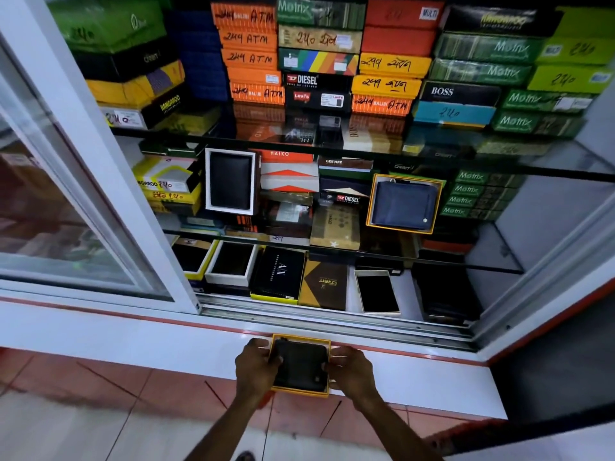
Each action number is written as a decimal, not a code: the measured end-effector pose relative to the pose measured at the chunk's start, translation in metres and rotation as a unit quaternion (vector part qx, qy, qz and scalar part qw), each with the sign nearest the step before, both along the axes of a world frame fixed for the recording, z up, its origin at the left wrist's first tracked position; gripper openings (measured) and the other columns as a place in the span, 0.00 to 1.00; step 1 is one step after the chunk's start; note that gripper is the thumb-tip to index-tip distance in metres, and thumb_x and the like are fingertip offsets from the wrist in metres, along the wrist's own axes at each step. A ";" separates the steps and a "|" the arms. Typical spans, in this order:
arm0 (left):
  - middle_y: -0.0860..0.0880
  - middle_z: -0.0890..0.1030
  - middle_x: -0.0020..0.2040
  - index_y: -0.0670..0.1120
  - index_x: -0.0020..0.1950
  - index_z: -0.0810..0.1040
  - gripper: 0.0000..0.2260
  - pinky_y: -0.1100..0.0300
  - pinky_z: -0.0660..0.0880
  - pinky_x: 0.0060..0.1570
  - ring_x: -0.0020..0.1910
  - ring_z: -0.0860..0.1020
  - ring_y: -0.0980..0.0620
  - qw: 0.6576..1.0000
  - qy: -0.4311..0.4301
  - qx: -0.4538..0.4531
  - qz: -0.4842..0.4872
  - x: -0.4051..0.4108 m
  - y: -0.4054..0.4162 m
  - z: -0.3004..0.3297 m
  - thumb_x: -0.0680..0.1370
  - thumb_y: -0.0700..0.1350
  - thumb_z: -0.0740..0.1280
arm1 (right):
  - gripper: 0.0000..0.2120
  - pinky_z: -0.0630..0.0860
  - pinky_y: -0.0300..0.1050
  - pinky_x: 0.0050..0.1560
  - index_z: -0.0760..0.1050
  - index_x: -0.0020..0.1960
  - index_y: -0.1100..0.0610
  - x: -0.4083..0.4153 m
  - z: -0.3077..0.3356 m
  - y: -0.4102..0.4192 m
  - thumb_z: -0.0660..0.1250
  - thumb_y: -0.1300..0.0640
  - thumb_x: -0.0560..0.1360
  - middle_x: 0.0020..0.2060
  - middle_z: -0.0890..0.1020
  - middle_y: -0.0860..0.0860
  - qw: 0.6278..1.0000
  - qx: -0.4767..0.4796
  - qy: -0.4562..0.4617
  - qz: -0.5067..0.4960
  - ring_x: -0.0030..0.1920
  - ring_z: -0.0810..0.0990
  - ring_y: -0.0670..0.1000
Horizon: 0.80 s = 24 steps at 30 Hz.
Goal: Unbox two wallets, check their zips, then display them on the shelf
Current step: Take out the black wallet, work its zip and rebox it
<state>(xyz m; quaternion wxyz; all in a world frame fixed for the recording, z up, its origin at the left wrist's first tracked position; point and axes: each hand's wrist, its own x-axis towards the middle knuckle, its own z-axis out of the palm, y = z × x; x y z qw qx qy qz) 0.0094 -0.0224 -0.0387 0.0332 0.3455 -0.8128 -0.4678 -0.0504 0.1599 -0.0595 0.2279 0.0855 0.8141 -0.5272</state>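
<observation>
A black wallet (301,364) lies in an open yellow box (301,392) held low in front of the display case. My left hand (254,366) grips the box's left side, its fingers touching the wallet's left edge. On the right side, my right hand (349,367) holds the box with its fingertips at the wallet's right edge. A blue wallet (404,204) stands propped in another yellow box (370,207) on the middle glass shelf (549,173), right of centre.
The case's sliding glass door (76,207) is pushed left, leaving the opening in front of me. Stacked wallet boxes (319,58) fill the top shelf. A black wallet in a white box (231,184) stands on the middle shelf. Several open boxes (229,262) lie on the bottom shelf. A white ledge (133,334) runs below.
</observation>
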 end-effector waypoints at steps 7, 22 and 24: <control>0.52 0.85 0.46 0.47 0.51 0.84 0.11 0.65 0.75 0.43 0.46 0.82 0.52 0.996 0.090 -0.006 -0.001 -0.006 -0.008 0.068 0.69 0.42 0.75 | 0.08 0.84 0.45 0.36 0.82 0.50 0.59 -0.010 0.081 0.009 0.74 0.64 0.71 0.46 0.87 0.55 0.994 -0.073 0.078 -0.030 0.42 0.86 0.54; 0.54 0.84 0.48 0.54 0.57 0.79 0.16 0.52 0.81 0.55 0.48 0.83 0.57 0.950 0.309 0.018 -0.044 -0.146 -0.023 0.205 0.71 0.42 0.73 | 0.22 0.81 0.48 0.55 0.74 0.65 0.58 -0.141 0.237 -0.036 0.73 0.60 0.72 0.53 0.80 0.47 0.954 -0.114 0.276 -0.021 0.45 0.82 0.48; 0.52 0.85 0.50 0.54 0.59 0.79 0.18 0.53 0.79 0.58 0.50 0.83 0.55 0.954 0.294 0.002 -0.056 -0.165 -0.025 0.204 0.71 0.43 0.73 | 0.24 0.79 0.47 0.58 0.73 0.67 0.59 -0.155 0.237 -0.043 0.73 0.60 0.73 0.52 0.78 0.46 0.959 -0.091 0.269 -0.005 0.49 0.80 0.48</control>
